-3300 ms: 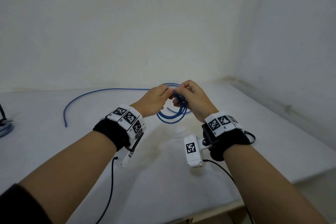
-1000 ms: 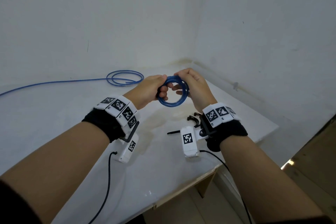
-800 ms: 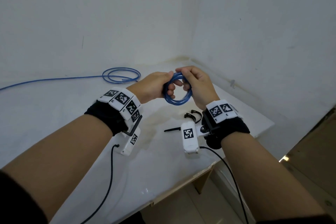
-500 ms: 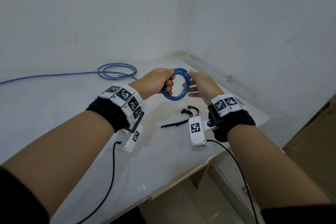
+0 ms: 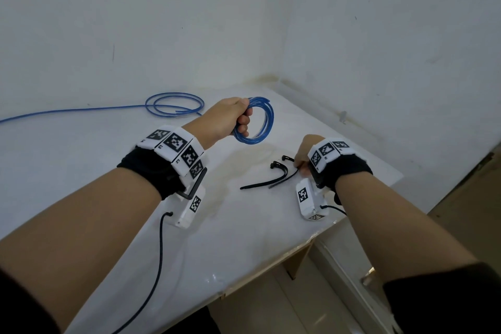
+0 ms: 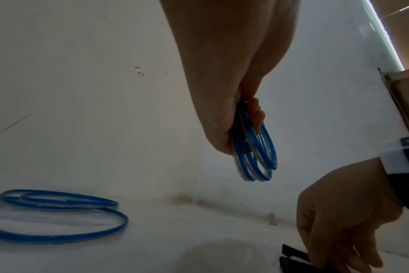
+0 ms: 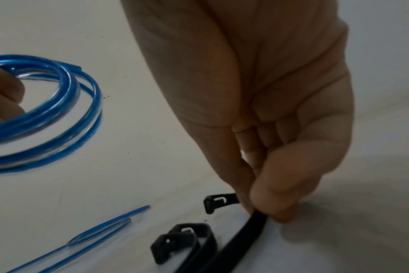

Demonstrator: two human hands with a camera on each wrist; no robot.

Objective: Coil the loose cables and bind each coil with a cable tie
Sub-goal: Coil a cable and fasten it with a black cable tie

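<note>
At the far left of the white worktop (image 5: 81, 171) a second blue cable (image 5: 173, 104) lies loose, a long run ending in a couple of slack loops, not yet gathered. Next to the right, the left hand (image 5: 227, 119) is raised above the surface with its fingers (image 6: 254, 112) curled round one side of the small blue coil (image 5: 257, 122), which hangs upright in the air, clear of the worktop. The cable looks light and springy (its glossy sheath probably slippery), so the turns would likely fan apart if the grip slackened; the best hold is where all turns bunch together, as here. Further right, three black cable ties (image 5: 273, 176) lie together near the worktop's edge. The right hand (image 5: 305, 154) is bent down at the wrist over them, thumb and forefinger pinching the strap of one tie (image 7: 254, 221) just behind its head. The ties look thin, flexible and light, easiest lifted by the strap.
</note>
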